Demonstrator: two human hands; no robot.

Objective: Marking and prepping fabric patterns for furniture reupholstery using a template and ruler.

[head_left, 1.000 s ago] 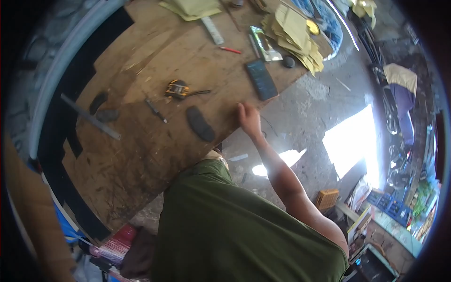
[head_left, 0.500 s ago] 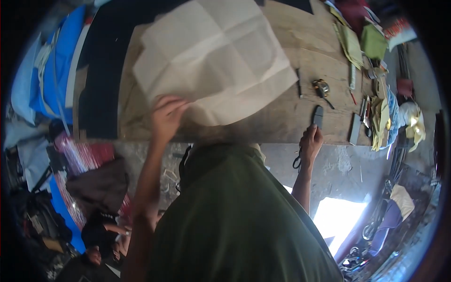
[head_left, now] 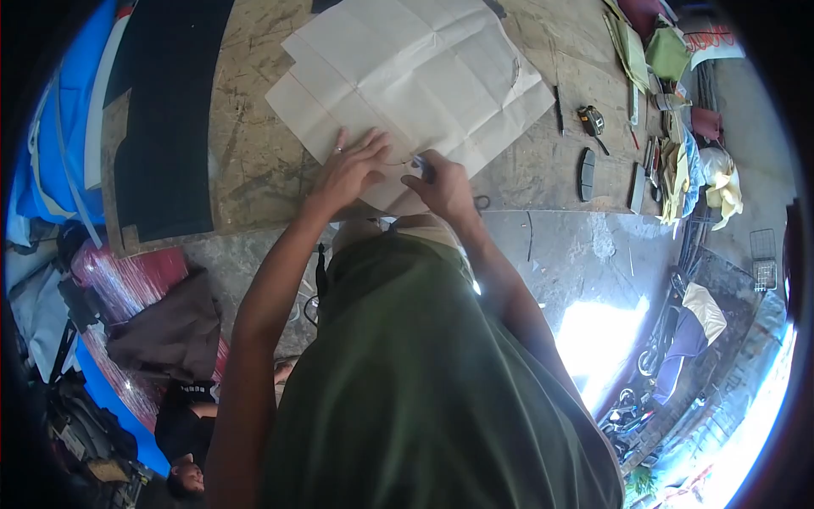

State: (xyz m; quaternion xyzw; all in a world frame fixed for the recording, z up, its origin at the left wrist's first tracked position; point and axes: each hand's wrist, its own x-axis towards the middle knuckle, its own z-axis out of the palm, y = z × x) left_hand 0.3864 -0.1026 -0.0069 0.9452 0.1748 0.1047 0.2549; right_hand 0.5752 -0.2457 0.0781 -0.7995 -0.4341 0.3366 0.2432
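A large sheet of creased pale paper (head_left: 407, 76) lies flat on the wooden table, with fold lines, faint drawn lines and a notched left corner. My left hand (head_left: 349, 170) rests on its near part, fingers spread, a ring on one finger. My right hand (head_left: 443, 187) is closed at the paper's near edge, just right of the left hand. It holds what look like scissors (head_left: 483, 202): a dark handle loop sticks out by the wrist, and something shiny shows at the fingertips. Most of the tool is hidden in the palm.
On the table (head_left: 246, 127) lie black material (head_left: 174, 110) at left, and at right a dark grey block (head_left: 586, 174), a tape measure (head_left: 591, 120) and a black pen (head_left: 559, 110). Folded cloth pieces (head_left: 670, 55) line the right edge. Another person (head_left: 186, 433) is at lower left.
The paper has gone from lifted and blurred to flat on the table. My right hand has left the grey block and come over to the paper. My left hand has spread onto it.
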